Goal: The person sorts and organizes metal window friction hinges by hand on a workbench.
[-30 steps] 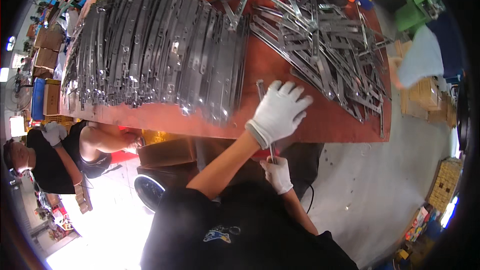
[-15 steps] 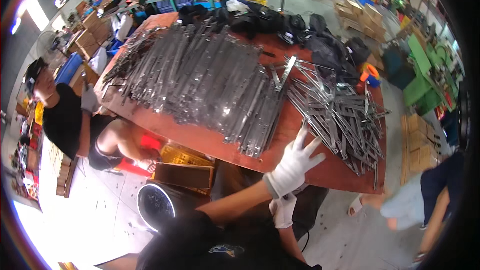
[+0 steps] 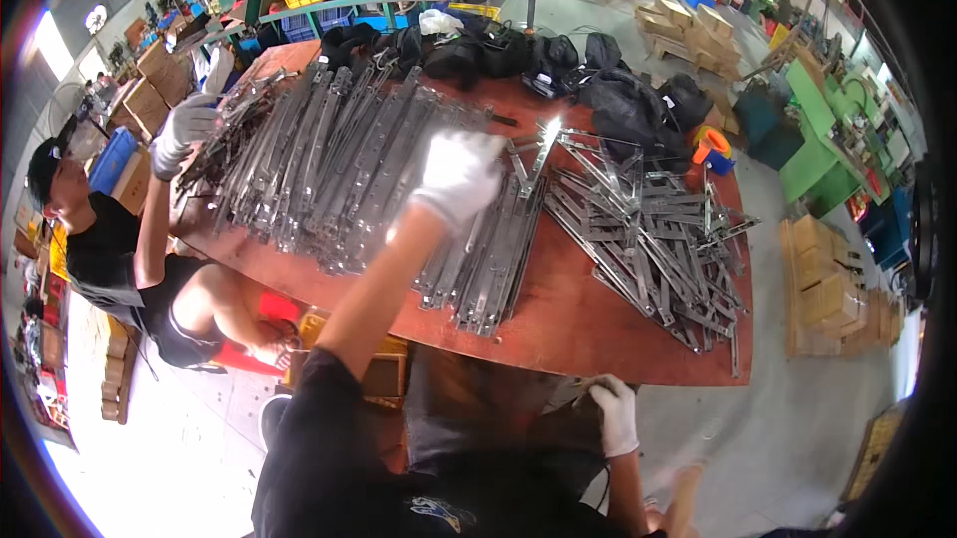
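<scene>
My left hand (image 3: 459, 177), in a white glove, reaches over the rows of flat metal strips (image 3: 329, 154) lined up on the red-brown table (image 3: 558, 329). Motion smears its fingers, so whether they grip a strip cannot be made out. Below the table's near edge, my right hand (image 3: 612, 414), also gloved, is closed with its fingers curled; whatever they hold is hidden or too small to name. Right of the rows lies a loose, crisscrossed heap of metal linkage bars (image 3: 653, 239). One bright bar (image 3: 546, 149) leans at the gap between rows and heap.
At the left a seated co-worker (image 3: 110, 249) has a gloved hand (image 3: 187, 129) by the table's left end. Black bags (image 3: 558, 59) line the far edge. Orange and blue tape rolls (image 3: 712, 151) stand at the far right. Cartons (image 3: 827, 279) sit on the floor to the right.
My left hand has swung left from beside the loose heap to above the rows. My right hand has moved right, apart from it. The co-worker's gloved hand has risen toward the table.
</scene>
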### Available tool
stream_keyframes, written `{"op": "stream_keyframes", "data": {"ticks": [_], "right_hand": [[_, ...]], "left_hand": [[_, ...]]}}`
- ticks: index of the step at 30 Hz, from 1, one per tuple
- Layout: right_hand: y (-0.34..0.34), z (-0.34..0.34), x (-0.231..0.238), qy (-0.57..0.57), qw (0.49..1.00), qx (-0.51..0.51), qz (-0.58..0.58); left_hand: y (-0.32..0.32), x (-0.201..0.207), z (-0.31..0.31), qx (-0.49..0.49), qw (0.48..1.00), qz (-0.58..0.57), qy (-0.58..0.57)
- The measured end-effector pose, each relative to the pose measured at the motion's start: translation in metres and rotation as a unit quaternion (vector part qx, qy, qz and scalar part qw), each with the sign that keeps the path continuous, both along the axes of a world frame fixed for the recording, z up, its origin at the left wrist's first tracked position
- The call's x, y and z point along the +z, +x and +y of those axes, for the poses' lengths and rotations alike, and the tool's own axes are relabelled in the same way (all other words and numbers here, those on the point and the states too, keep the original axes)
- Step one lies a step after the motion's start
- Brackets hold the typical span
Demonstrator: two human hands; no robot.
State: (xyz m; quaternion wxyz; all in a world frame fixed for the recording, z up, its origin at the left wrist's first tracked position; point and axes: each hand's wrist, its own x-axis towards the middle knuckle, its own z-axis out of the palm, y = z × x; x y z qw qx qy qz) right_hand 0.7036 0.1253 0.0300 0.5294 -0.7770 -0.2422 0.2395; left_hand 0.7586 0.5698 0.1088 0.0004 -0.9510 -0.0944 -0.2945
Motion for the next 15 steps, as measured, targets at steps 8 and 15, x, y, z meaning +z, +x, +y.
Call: {"op": "stream_keyframes", "data": {"ticks": [8, 15], "right_hand": [[-0.05, -0.037, -0.032, 0.06, 0.953, -0.1, 0.279], [-0.027, -0.043, -0.004, 0.138, 0.966, -0.171, 0.138]], "left_hand": [[0.143, -0.067, 0.002, 0.153, 0.946, 0.119, -0.26], [0.135, 0.037, -0.001, -0.062, 0.886, -0.153, -0.434]]}}
